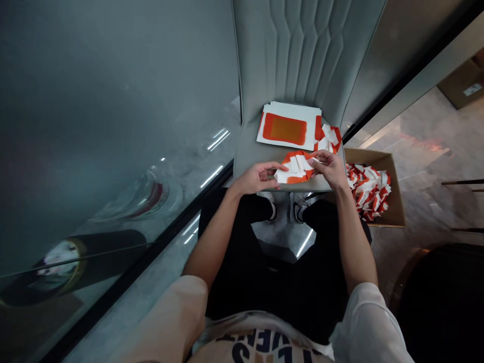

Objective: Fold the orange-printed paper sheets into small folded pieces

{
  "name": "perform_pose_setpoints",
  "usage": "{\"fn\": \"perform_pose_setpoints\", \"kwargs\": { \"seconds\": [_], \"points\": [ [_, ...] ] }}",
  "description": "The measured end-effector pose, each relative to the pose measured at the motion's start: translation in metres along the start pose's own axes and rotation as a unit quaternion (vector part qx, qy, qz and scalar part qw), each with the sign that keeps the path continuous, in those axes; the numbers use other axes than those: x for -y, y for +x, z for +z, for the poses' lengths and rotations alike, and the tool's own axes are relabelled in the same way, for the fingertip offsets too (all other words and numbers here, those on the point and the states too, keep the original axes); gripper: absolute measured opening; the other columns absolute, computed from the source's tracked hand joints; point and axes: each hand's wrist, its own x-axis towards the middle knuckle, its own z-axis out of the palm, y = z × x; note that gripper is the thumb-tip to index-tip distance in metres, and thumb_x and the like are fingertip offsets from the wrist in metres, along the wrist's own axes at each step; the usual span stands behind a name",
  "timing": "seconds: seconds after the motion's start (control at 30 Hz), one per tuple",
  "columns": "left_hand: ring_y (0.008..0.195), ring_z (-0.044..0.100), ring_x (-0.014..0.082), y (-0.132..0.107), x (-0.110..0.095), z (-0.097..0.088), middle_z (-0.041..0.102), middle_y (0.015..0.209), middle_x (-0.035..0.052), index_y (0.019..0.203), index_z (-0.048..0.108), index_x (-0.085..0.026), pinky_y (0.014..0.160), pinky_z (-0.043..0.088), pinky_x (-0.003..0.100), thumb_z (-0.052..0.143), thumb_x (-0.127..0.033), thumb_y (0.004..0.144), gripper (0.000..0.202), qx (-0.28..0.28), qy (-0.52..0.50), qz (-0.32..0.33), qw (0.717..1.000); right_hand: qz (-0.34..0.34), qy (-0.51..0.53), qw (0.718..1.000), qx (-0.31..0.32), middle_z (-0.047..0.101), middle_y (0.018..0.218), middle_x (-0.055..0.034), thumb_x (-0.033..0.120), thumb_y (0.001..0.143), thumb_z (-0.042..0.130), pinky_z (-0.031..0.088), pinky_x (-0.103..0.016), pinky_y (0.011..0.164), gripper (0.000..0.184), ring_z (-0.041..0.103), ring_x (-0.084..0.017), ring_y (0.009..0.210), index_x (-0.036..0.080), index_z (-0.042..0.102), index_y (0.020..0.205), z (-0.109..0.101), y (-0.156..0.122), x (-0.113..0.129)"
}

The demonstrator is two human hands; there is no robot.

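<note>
Between my two hands is a folded piece of orange and white paper [297, 166], held just above the front of the chair seat. My left hand [259, 177] pinches its left end between thumb and fingers. At its right end, my right hand [330, 166] grips the paper with thumb and fingertips. Behind it lies a stack of flat white sheets [289, 126] with an orange border and a darker rectangle printed on top. Another folded orange and white paper piece [328, 138] rests to the right of the stack, partly behind my right hand.
A grey padded chair [249, 151] stands before me. On the floor to its right, a cardboard box [397, 204] holds many crumpled-looking folded papers [368, 189]. A glass wall runs along the left, with a dark cylindrical bin [113, 252] there. Another carton [461, 83] sits far right.
</note>
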Motion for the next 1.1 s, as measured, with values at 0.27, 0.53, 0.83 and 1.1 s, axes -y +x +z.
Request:
{"fn": "perform_pose_setpoints", "kwargs": {
  "seconds": [0.27,0.53,0.83,1.1],
  "points": [
    [0.087,0.068,0.0151,0.007,0.014,0.003,0.069,0.109,0.007,0.117,0.071,-0.019,0.069,0.063,0.025,0.077,-0.044,0.09,0.038,-0.114,0.049,0.046,0.991,-0.021,0.002,1.0,-0.002,0.055,0.067,0.0074,0.053,0.079,0.085,0.063,-0.031,0.055,0.048,0.057,-0.012,0.054,0.029,0.057,0.11,0.006,-0.003,0.004],
    [0.074,0.066,0.0125,0.009,0.013,0.006,0.069,0.095,0.0052,0.107,0.073,-0.018,0.064,0.059,0.023,0.067,-0.044,0.097,0.029,-0.151,0.119,0.057,0.98,-0.015,-0.019,1.0,0.009,0.058,0.069,0.0056,0.058,0.078,0.083,0.064,-0.034,0.061,0.055,0.066,-0.017,0.06,0.029,0.062,0.119,0.01,-0.006,0.008],
    [0.066,0.067,0.0141,0.013,0.017,0.001,0.073,0.087,0.004,0.14,0.053,-0.015,0.051,0.056,0.02,0.078,-0.044,0.088,0.064,-0.134,0.029,-0.038,0.99,0.055,0.016,0.997,0.059,0.066,0.067,0.0055,0.059,0.069,0.089,0.058,-0.028,0.05,0.054,0.069,-0.016,0.056,0.024,0.058,0.096,0.015,-0.014,-0.001],
    [0.056,0.066,0.0132,0.01,0.018,0.0,0.071,0.076,0.0025,0.111,0.069,-0.014,0.041,0.052,0.019,0.078,-0.048,0.088,0.042,-0.088,0.03,-0.079,0.993,0.069,0.01,0.993,0.095,0.07,0.061,0.0043,0.06,0.075,0.085,0.053,-0.026,0.049,0.053,0.064,-0.014,0.048,0.023,0.06,0.103,0.022,-0.03,-0.003]
  ]
}}
